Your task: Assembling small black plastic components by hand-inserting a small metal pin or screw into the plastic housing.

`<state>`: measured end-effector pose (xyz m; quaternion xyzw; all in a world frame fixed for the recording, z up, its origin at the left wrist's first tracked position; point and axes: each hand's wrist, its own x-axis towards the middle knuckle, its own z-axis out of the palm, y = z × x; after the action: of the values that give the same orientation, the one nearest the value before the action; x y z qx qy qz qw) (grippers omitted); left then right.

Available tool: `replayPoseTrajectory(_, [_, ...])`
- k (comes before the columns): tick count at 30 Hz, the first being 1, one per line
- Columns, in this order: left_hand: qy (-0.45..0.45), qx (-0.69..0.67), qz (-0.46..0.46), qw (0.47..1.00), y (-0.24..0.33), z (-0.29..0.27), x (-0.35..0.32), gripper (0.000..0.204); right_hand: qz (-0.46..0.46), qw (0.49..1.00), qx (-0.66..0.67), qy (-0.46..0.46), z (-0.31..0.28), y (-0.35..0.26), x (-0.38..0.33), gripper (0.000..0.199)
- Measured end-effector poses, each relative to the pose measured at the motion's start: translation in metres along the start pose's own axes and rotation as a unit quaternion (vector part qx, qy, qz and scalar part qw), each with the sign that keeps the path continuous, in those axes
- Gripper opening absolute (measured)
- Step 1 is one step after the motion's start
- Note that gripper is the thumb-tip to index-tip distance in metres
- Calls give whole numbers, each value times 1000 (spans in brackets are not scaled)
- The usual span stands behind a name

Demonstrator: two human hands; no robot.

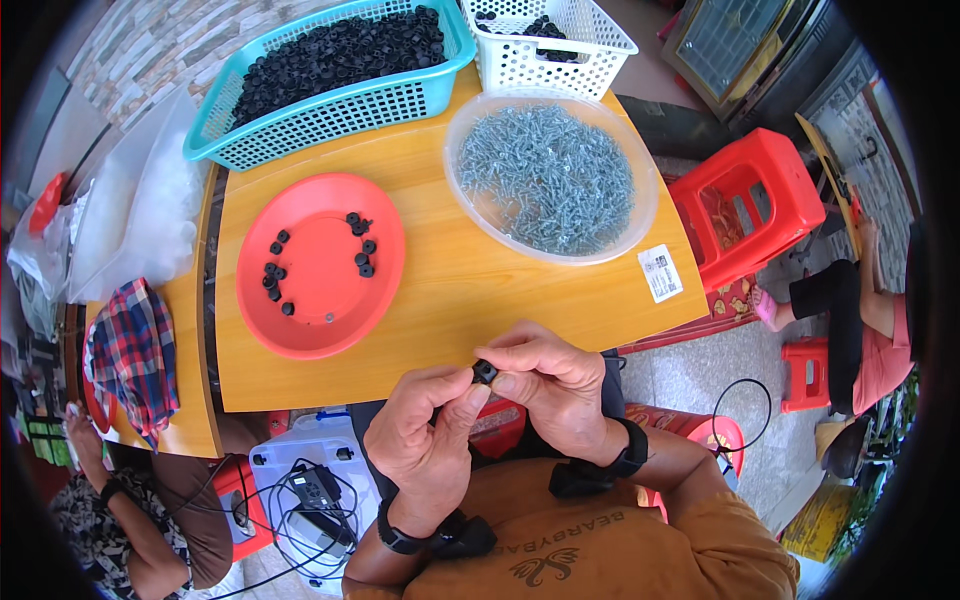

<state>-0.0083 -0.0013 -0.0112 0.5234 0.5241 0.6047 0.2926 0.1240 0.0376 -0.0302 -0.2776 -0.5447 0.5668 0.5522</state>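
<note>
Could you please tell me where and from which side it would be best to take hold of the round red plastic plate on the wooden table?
Probably the round red plastic plate is best pinched at its raised near rim, from the table's front edge: that rim is bare, while small black plastic parts lie further in.

1. The wooden counter lies just beyond the two-handed grip, its near edge close to the fingers
2. A red round plate sits on it ahead and left of the grip, with small black parts scattered on it
3. A clear bowl of grey screws stands ahead and right
4. Farther off, a teal basket of black parts, and a white basket to its right
5. A white label lies near the right edge
</note>
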Motion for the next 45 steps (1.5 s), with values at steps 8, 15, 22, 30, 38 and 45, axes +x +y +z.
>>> replayPoseTrajectory(8, [18, -40, -11, 999, -4, 1, -2, 17, -20, 998, -64, -13, 1, -3, 2, 22])
replayPoseTrajectory(15, [68, -168, -81, 980, -7, 8, -4, 16, -91, 985, -144, -10, 3, -2, 4, 23])
replayPoseTrajectory(22, [69, -150, -35, 986, -16, 8, -7, 17, -165, 959, -231, 1, 3, -3, 6, 22])
replayPoseTrajectory(30, [81, -132, -38, 987, -13, 12, -8, 18, -170, 954, -245, 23, 5, -6, 5, 24])
replayPoseTrajectory(38, [91, -103, -36, 990, -10, 13, -7, 19, -190, 951, -245, 21, 5, -6, 7, 24])
replayPoseTrajectory(45, [104, -173, -59, 978, -12, 17, -5, 18, -202, 945, -257, 25, 7, -1, 5, 26])
